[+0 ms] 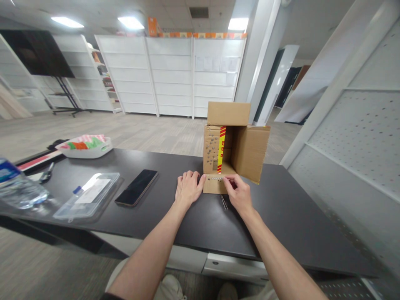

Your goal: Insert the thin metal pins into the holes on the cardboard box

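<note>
An open cardboard box [250,150] stands on the dark table with its flaps spread. Dark round spots dot its left flap, and a row of small shiny pieces lines the bottom flap [213,187]. My left hand [188,187] rests on the table, fingers apart, its thumb at the left edge of the bottom flap. My right hand [239,191] is over that flap's right end, thumb and index finger pinched at the row; what they hold is too small to make out. A few thin metal nails or screws [224,203] lie just below the flap.
On the dark table [300,216], a phone [136,187], a clear plastic case [89,198], a white basket with colourful items [86,146], scissors [46,173] and a water bottle [18,185] lie to the left. A white perforated panel [359,146] borders the right side.
</note>
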{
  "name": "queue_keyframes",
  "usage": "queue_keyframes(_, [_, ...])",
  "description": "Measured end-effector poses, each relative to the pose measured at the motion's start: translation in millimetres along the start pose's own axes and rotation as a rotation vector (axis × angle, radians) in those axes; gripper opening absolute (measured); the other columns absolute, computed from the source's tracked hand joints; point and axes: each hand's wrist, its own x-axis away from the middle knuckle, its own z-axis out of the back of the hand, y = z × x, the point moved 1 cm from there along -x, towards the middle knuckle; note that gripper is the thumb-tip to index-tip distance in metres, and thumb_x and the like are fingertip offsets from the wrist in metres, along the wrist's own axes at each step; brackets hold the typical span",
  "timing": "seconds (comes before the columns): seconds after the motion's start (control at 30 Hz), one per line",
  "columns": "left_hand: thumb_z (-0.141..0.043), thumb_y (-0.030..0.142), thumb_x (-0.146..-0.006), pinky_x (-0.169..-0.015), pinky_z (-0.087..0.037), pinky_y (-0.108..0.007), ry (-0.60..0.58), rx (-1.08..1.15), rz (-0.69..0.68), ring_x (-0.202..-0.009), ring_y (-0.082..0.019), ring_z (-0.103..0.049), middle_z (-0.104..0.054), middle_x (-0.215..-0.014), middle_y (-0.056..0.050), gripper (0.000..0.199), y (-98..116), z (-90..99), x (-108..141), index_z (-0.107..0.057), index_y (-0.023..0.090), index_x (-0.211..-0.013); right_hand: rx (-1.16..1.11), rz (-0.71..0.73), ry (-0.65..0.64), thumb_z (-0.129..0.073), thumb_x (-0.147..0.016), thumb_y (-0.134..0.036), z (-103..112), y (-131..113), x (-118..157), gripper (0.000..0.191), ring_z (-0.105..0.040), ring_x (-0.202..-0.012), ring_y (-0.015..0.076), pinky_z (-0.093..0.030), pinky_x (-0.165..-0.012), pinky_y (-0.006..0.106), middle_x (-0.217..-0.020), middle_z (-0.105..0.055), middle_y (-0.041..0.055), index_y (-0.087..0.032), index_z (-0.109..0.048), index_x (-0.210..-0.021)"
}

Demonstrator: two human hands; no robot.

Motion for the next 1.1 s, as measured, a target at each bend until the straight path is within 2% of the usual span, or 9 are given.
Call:
queue_keyframes(0.3, [-0.020, 0.055, -0.093, -0.091, -0.034, -0.039, -0.004, 0.009, 0.011, -0.103, -0.024, -0.049, -0.059, -0.104, -0.009, 0.053, 1.6, 2.1, -0.1, -0.061, 0.022, -0.100, 0.037, -0.026, -0.028, -0.050, -0.088, -0.042, -0.9, 0.2, 0.0, 0.024, -0.061, -0.066, 0.0173, -0.045, -0.062, 0.027, -0.077, -0.068, 0.0034, -0.020, -0.061, -0.085])
queue_keyframes(0.77, [-0.018, 0.055, -0.093, -0.089, -0.034, -0.040, 0.027, 0.017, -0.018, -0.102, -0.024, -0.050, -0.059, -0.103, -0.009, 0.054, -1.4, -2.1, -0.2, -0.060, 0.022, -0.099, -0.028, -0.082, -0.019, -0.052, -0.087, -0.044, -0.7, 0.9, -0.2, 0.026, -0.060, -0.066, 0.0177, -0.044, -0.062, 0.027, -0.075, -0.067, 0.0034, -0.020, -0.061, -0.085])
queue_keyframes(1.1, [-0.020, 0.056, -0.093, -0.090, -0.033, -0.041, 0.011, 0.019, -0.009, -0.102, -0.025, -0.050, -0.059, -0.102, -0.009, 0.053, -1.5, -1.7, -1.0, -0.060, 0.022, -0.099, 0.038, -0.094, 0.003, -0.050, -0.088, -0.042, 0.1, 2.7, -0.3, 0.025, -0.060, -0.066, 0.0181, -0.042, -0.061, 0.027, -0.077, -0.067, 0.0038, -0.020, -0.062, -0.088])
